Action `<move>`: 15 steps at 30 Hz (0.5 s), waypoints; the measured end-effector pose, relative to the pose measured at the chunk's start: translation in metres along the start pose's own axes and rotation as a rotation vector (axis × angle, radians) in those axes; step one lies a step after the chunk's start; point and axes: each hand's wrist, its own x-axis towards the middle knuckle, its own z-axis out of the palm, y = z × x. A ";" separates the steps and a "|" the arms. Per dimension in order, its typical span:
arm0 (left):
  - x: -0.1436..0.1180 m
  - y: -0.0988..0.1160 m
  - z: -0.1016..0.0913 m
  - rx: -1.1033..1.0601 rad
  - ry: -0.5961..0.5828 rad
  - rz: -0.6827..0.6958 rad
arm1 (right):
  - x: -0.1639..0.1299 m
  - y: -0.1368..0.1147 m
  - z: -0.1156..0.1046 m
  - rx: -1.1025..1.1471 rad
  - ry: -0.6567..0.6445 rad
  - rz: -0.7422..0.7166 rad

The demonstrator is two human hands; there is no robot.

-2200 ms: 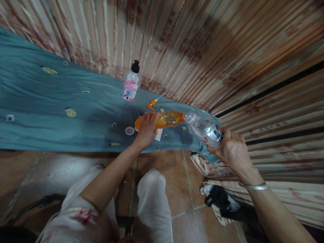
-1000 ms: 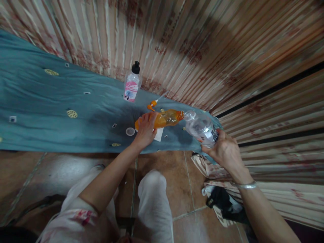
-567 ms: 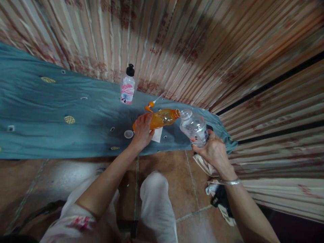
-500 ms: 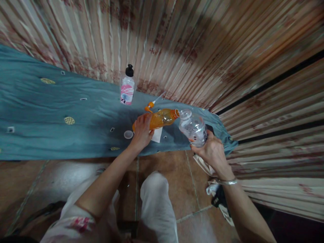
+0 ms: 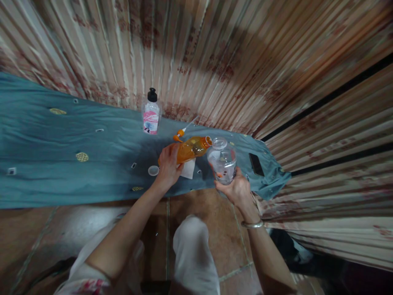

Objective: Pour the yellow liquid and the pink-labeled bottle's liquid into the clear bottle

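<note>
Left-hand bottle left of right-hand bottle, pump head behind, paper in front, lid and capped bottle left, phone right, cloth under all.

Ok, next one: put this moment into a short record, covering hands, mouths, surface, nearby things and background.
Left hand: holds orange bottle, tilted
Right hand: holds clear bottle, mouth up
Mouths: close together, both uncapped; contact unclear
Surface: blue cloth
Nearby: pink-label bottle, upright; orange pump; round lid; paper; phone
Background: curtain

A dark slab, perhaps a phone, lies on teal cloth.
</note>
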 end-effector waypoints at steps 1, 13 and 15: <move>0.000 0.000 -0.001 -0.001 -0.001 -0.001 | -0.001 -0.002 0.001 0.017 -0.003 0.012; 0.003 0.003 -0.002 0.023 0.027 -0.029 | -0.007 -0.024 0.011 0.224 -0.126 0.121; 0.003 0.002 -0.002 0.017 0.029 -0.031 | -0.007 -0.025 0.012 0.248 -0.129 0.132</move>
